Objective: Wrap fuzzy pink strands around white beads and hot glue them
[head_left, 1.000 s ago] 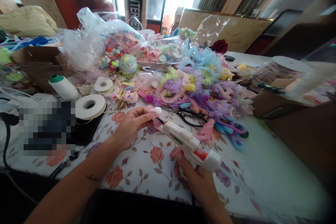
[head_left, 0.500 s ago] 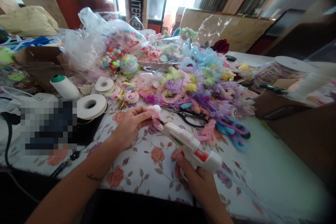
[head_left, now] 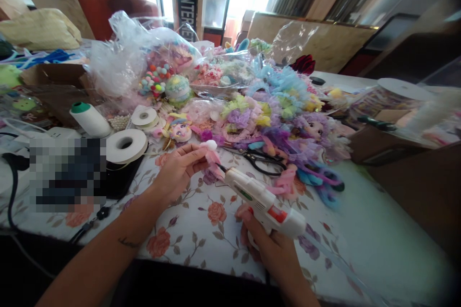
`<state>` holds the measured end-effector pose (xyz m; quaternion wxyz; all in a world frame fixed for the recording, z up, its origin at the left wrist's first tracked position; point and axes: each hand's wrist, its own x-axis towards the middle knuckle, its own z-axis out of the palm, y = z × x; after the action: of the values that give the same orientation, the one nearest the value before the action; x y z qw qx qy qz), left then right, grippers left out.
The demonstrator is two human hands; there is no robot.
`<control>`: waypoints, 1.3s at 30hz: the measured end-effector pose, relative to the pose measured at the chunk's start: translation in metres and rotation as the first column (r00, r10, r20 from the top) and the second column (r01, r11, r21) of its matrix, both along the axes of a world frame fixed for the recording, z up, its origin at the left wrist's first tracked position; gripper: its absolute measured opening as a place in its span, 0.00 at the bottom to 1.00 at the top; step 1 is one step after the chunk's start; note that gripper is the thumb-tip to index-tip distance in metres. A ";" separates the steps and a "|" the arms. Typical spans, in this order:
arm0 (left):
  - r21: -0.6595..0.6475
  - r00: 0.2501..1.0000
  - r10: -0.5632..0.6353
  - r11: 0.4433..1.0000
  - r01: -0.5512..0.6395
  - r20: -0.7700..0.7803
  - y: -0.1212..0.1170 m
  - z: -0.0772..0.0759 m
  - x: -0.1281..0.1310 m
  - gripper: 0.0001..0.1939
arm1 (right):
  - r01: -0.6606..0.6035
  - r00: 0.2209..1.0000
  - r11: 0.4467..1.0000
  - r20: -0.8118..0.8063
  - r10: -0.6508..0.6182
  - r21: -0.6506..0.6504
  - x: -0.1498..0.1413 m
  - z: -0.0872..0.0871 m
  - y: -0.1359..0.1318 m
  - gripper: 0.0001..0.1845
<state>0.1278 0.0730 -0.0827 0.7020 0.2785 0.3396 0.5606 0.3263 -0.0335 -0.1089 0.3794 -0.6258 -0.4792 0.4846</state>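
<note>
My left hand [head_left: 181, 167] pinches a small pink fuzzy piece [head_left: 213, 157] between thumb and fingers. A white pompom [head_left: 211, 145] sits at its top end. In my right hand [head_left: 264, 237] is a white hot glue gun [head_left: 261, 200], its handle wrapped by my fingers. The gun's dark nozzle points up and left and meets the pink piece, or lies very close to it; I cannot tell which. A clear glue stick [head_left: 334, 259] trails from the gun's back end. Black-handled scissors [head_left: 264, 162] lie on the table just beyond the gun.
Soft pastel trimmings and doll heads [head_left: 313, 127] are heaped behind my hands, with plastic bags [head_left: 118, 53] further back. Ribbon spools [head_left: 126, 146] and a thread cone [head_left: 90, 119] stand at left. A cardboard box [head_left: 410, 168] borders the right side. Floral cloth [head_left: 194, 244] covers the near table.
The pink piece has turned a little in my left fingers, and its pompom has shifted slightly left and up. My right hand and the glue gun have barely moved.
</note>
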 end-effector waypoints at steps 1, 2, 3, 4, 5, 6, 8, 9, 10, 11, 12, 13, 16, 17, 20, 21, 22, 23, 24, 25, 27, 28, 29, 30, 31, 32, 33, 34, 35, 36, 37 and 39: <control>-0.001 1.000 0.002 1.000 -0.002 0.005 0.000 0.000 0.000 0.05 | 0.007 1.000 1.000 -0.002 -0.007 0.001 0.000 0.000 0.000 0.27; -0.003 1.000 0.004 1.000 -0.004 0.011 0.000 0.000 0.000 0.05 | 0.015 1.000 1.000 -0.005 -0.015 0.002 0.000 0.001 0.000 0.27; -0.004 1.000 0.007 1.000 -0.007 0.020 0.000 0.000 -0.001 0.05 | 0.021 1.000 1.000 -0.009 -0.021 0.002 0.000 0.001 0.000 0.26; -0.006 0.999 0.007 1.000 -0.007 0.033 0.000 0.000 -0.001 0.04 | 0.026 1.000 1.000 -0.014 -0.026 -0.001 0.000 0.001 0.001 0.26; -0.010 0.999 0.006 1.000 -0.005 0.051 0.000 0.001 -0.001 0.04 | 0.031 0.999 0.999 -0.020 -0.032 -0.007 0.000 0.002 0.001 0.27; -0.018 0.997 0.007 1.000 -0.006 0.072 0.001 0.002 -0.002 0.04 | 0.036 0.999 0.999 -0.027 -0.036 -0.015 0.000 0.002 0.001 0.27; -0.050 0.993 0.022 0.999 -0.017 0.114 0.002 0.004 -0.003 0.05 | 0.037 0.998 0.999 -0.041 -0.038 -0.029 0.000 0.003 0.001 0.29; -0.071 0.990 0.041 0.997 -0.032 0.135 0.003 0.006 -0.004 0.06 | 0.034 0.998 0.999 -0.050 -0.036 -0.029 -0.001 0.004 0.000 0.29; -0.094 0.986 0.067 0.994 -0.053 0.151 0.004 0.008 -0.004 0.06 | 0.032 0.997 0.999 -0.063 -0.034 -0.030 -0.001 0.004 0.000 0.29; -0.111 0.982 0.094 0.991 -0.076 0.166 0.004 0.009 -0.005 0.08 | 0.031 0.996 0.999 -0.083 -0.034 -0.035 -0.002 0.004 0.000 0.29; -0.124 0.977 0.118 0.987 -0.097 0.179 0.005 0.011 -0.005 0.09 | 0.031 0.993 0.998 -0.114 -0.037 -0.047 -0.001 0.004 -0.001 0.29; -0.131 0.972 0.143 0.984 -0.119 0.186 0.006 0.012 -0.005 0.11 | 0.037 0.987 0.998 -0.151 -0.046 -0.060 0.000 0.004 -0.001 0.29; -0.142 0.970 0.175 0.978 -0.152 0.168 0.006 0.014 -0.005 0.13 | 0.136 0.970 0.991 -0.204 -0.133 0.001 0.017 0.005 0.000 0.27; -0.140 0.973 0.170 0.979 -0.149 0.157 0.005 0.013 -0.004 0.13 | 0.198 0.965 0.978 -0.185 -0.184 0.062 0.029 0.005 0.001 0.25; -0.131 0.988 0.113 0.987 -0.098 0.108 0.002 0.008 -0.004 0.12 | 0.389 0.921 0.895 -0.073 -0.383 0.218 0.081 0.008 0.002 0.22; -0.126 0.993 0.085 0.989 -0.074 0.082 0.002 0.006 -0.005 0.11 | 0.451 0.888 0.858 -0.023 -0.460 0.245 0.103 0.010 0.003 0.21; -0.118 0.997 0.054 0.992 -0.047 0.053 0.002 0.003 -0.005 0.08 | 0.505 0.843 0.821 0.051 -0.535 0.267 0.126 0.012 0.004 0.20; -0.106 0.999 0.027 0.994 -0.025 0.023 0.002 0.001 -0.006 0.06 | 0.556 0.781 0.787 0.157 -0.605 0.266 0.149 0.014 0.005 0.20; -0.093 1.000 0.002 0.996 -0.003 -0.002 0.002 -0.001 -0.006 0.04 | 0.610 0.702 0.755 0.277 -0.656 0.241 0.172 0.016 0.007 0.20; -0.079 1.000 -0.015 0.997 0.013 -0.023 0.002 -0.004 -0.007 0.03 | 0.640 0.631 0.738 0.402 -0.663 0.214 0.192 0.018 0.010 0.19; -0.052 0.998 -0.035 0.998 0.032 -0.054 0.004 -0.007 -0.008 0.05 | 0.665 0.518 0.721 0.573 -0.635 0.197 0.224 0.020 0.018 0.18; -0.042 0.997 -0.043 0.998 0.041 -0.068 0.004 -0.008 -0.009 0.06 | 0.666 0.485 0.724 0.632 -0.604 0.181 0.236 0.021 0.023 0.17; -0.035 0.995 -0.056 0.998 0.054 -0.084 0.004 -0.009 -0.009 0.06 | 0.664 0.460 0.728 0.675 -0.577 0.169 0.244 0.020 0.029 0.16; -0.028 0.992 -0.072 0.997 0.070 -0.101 0.005 -0.009 -0.009 0.07 | 0.661 0.451 0.734 0.699 -0.555 0.157 0.250 0.020 0.034 0.16; -0.023 0.989 -0.087 0.996 0.085 -0.119 0.005 -0.009 -0.009 0.08 | 0.653 0.447 0.744 0.720 -0.530 0.142 0.253 0.019 0.040 0.17; -0.019 0.986 -0.098 0.995 0.097 -0.136 0.005 -0.009 -0.009 0.08 | 0.645 0.447 0.753 0.735 -0.510 0.130 0.254 0.019 0.045 0.18; -0.015 0.983 -0.103 0.995 0.102 -0.152 0.005 -0.009 -0.009 0.09 | 0.636 0.448 0.763 0.748 -0.490 0.119 0.254 0.018 0.048 0.19; -0.013 0.981 -0.104 0.995 0.103 -0.166 0.005 -0.009 -0.008 0.09 | 0.625 0.446 0.773 0.762 -0.469 0.109 0.253 0.019 0.051 0.20; -0.012 0.979 -0.098 0.995 0.098 -0.176 0.005 -0.008 -0.008 0.09 | 0.614 0.443 0.783 0.777 -0.447 0.101 0.252 0.020 0.051 0.20; -0.010 0.979 -0.090 0.996 0.090 -0.183 0.004 -0.007 -0.006 0.10 | 0.601 0.439 0.794 0.792 -0.425 0.092 0.250 0.021 0.049 0.20; -0.010 0.979 -0.081 0.997 0.081 -0.186 0.004 -0.007 -0.005 0.10 | 0.591 0.437 0.803 0.804 -0.403 0.082 0.248 0.023 0.045 0.20; -0.005 0.981 -0.058 0.998 0.058 -0.186 0.002 -0.005 -0.002 0.10 | 0.561 0.424 0.826 0.837 -0.346 0.057 0.243 0.028 0.032 0.20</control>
<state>0.1263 0.0754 -0.0878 0.6832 0.3397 0.3954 0.5114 0.5690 -0.0012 -0.0813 0.1539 -0.9215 -0.3500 0.0679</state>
